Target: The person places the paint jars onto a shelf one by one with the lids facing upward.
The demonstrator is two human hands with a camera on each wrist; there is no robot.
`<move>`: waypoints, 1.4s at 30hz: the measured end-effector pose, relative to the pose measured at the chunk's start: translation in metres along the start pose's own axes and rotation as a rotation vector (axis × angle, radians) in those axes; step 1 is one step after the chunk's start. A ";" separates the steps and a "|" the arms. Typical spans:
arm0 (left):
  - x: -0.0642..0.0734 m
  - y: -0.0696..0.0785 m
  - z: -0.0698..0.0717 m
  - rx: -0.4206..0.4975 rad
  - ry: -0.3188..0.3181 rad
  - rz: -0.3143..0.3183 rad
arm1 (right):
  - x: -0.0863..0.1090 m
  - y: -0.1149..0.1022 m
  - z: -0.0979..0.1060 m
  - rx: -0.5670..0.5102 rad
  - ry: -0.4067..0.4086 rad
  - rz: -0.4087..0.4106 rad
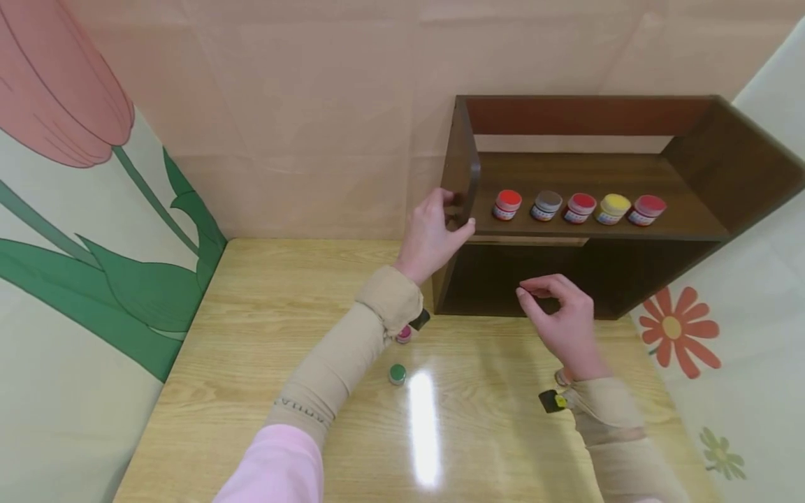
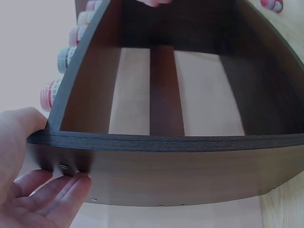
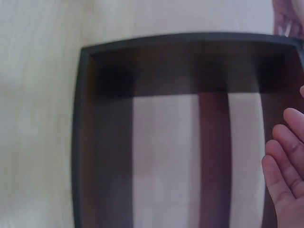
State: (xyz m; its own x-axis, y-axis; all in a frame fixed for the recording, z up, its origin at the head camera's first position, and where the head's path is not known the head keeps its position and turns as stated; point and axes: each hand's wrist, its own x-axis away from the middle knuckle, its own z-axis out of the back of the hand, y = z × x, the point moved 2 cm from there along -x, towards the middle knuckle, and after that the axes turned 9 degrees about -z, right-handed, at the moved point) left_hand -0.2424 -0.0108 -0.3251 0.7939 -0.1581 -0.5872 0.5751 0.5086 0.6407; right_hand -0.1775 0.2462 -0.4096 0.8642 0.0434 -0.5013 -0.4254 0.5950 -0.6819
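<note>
My left hand point(image 1: 432, 234) holds the left side panel of a dark brown wooden shelf point(image 1: 590, 236). In the left wrist view, the thumb is at the panel's front edge and the fingers lie against its outer face. On the upper board stand several small paint jars in a row: orange-red point(image 1: 506, 204), grey-brown point(image 1: 546, 205), red point(image 1: 579, 207), yellow point(image 1: 613, 209) and crimson point(image 1: 646, 209). In front of the lower compartment hovers my right hand point(image 1: 562, 318), holding nothing, its fingers loosely bent.
A green-lidded jar point(image 1: 397, 374) stands on the wooden table point(image 1: 302, 300). Nearby, a magenta jar point(image 1: 404, 335) is partly hidden by the left wrist. Another jar point(image 1: 562, 377) shows beside the right wrist. Cloth with printed flowers point(image 1: 679, 328) hangs around the table.
</note>
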 end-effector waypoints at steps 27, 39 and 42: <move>0.001 0.000 -0.001 0.007 0.003 0.006 | 0.052 -0.008 -0.100 -0.047 -0.450 -0.073; 0.001 -0.001 -0.002 0.013 0.006 -0.001 | 0.081 -0.010 -0.135 -0.124 -0.635 -0.096; 0.001 -0.001 -0.002 0.015 0.007 -0.001 | 0.090 -0.008 -0.143 -0.126 -0.674 -0.100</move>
State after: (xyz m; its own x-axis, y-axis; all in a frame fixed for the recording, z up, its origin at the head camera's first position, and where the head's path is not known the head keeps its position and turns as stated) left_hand -0.2425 -0.0095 -0.3274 0.7921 -0.1523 -0.5910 0.5786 0.4957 0.6477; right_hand -0.1345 0.1308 -0.5253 0.8617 0.5070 -0.0205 -0.3282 0.5260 -0.7846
